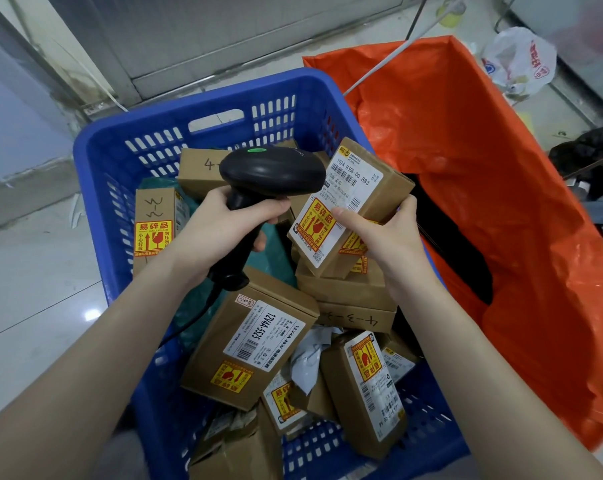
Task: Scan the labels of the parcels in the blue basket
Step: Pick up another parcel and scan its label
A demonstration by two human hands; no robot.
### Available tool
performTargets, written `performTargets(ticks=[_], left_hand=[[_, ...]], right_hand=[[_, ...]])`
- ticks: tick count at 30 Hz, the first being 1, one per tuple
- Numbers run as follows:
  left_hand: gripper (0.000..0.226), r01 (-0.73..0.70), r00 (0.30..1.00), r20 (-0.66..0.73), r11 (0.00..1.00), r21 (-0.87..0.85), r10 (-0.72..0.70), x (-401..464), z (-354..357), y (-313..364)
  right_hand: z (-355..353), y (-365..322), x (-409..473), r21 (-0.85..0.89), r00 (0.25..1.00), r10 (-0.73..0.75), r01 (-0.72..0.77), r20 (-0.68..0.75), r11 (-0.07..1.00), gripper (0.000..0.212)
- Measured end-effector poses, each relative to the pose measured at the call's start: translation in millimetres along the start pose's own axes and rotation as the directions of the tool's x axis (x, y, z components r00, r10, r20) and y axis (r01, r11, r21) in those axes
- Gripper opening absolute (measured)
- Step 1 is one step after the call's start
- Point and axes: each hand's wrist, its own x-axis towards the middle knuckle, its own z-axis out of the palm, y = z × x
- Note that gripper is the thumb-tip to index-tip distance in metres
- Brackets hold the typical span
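Note:
A blue plastic basket (99, 174) holds several brown cardboard parcels with white labels and yellow fragile stickers. My left hand (217, 230) grips the handle of a black barcode scanner (269, 171), whose head sits above the parcels with a green light on top. My right hand (386, 233) holds one parcel (355, 199) tilted up over the basket's right side, its white label facing me, just right of the scanner head. Another labelled parcel (251, 337) lies flat below the scanner.
A large orange plastic bag (501, 168) stands open right of the basket, with something black inside. The scanner's black cable (192, 320) trails down over the basket's left part. A white plastic bag (521, 60) lies on the floor at the back right. Grey tiled floor on the left.

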Motion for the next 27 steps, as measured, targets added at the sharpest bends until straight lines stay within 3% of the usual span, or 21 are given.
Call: performTargets(ticks=[27], left_hand=[[0.01, -0.018, 0.999, 0.032, 1.0, 0.009, 0.017, -0.1, -1.0, -1.3]], right_hand=[[0.6, 4.9, 3.6, -0.082, 1.0, 0.008, -0.007, 0.016, 0.997, 0.066]])
